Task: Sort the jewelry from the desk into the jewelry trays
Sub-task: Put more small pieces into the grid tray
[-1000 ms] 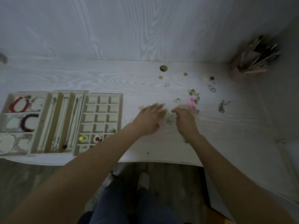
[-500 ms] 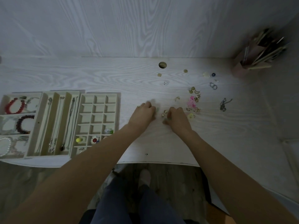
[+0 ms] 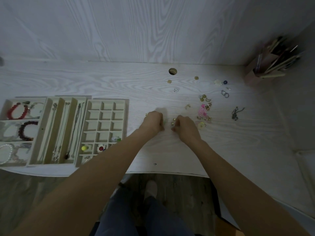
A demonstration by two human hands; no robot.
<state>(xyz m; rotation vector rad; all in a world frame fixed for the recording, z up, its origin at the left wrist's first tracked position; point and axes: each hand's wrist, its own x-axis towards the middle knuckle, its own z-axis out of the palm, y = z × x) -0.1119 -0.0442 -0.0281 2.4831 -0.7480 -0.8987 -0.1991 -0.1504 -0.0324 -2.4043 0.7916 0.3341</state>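
1. Both hands are down on the white wood-grain desk (image 3: 102,82), close together near its front edge
2. The left hand (image 3: 153,122) has its fingers curled under; whether it pinches anything I cannot tell, as the fingertips are hidden
3. The right hand (image 3: 185,127) is curled too, knuckles up, fingertips right beside two small gold pieces (image 3: 173,121); whether it actually grips one I cannot tell
4. Loose jewelry is scattered to the right of the hands: a pink piece (image 3: 202,110), a yellowish flower-shaped piece (image 3: 202,125), gold hoops (image 3: 203,98), a dark chain (image 3: 236,113) farther right, and a white flower with a blue bead (image 3: 225,82) toward the back
5. Three trays sit side by side on the left of the desk: the grid tray (image 3: 102,103) nearest the hands holds a few small items in its front cells
6. The long-slot tray (image 3: 51,106) in the middle holds necklaces lying lengthwise
7. The bracelet tray (image 3: 6,106) at far left holds a red bracelet (image 3: 16,111), a dark red one and a pearl one
8. A brush holder (image 3: 265,65) stands in the back right corner
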